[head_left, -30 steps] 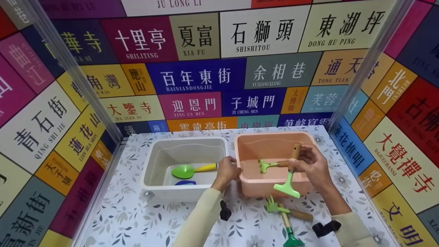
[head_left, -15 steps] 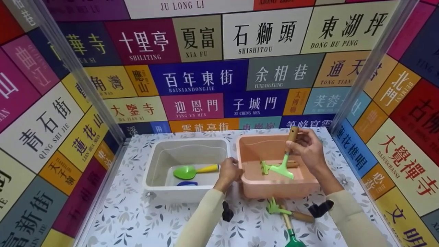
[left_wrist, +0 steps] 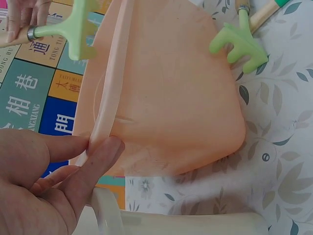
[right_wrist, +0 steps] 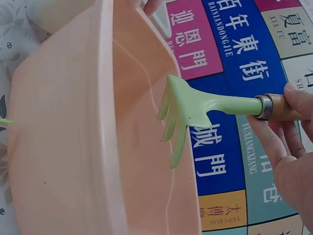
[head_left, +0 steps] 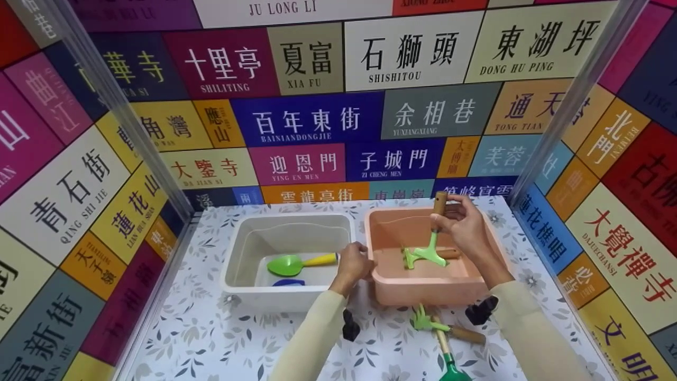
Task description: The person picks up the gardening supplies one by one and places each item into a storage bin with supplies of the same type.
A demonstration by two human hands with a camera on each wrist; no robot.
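Colourful sign panels cover three walls around one leaf-patterned tablecloth. Two tubs stand side by side, one white tub at nine o'clock from one peach tub. The left hand pinches the peach tub's rim at eight o'clock. The right hand grips one held rake by its wooden handle, its green head over that tub; one second rake lies inside. The white tub holds one green scoop and, at its six o'clock, one partly hidden blue item. At the peach tub's six o'clock, one fork lies across one shovel.
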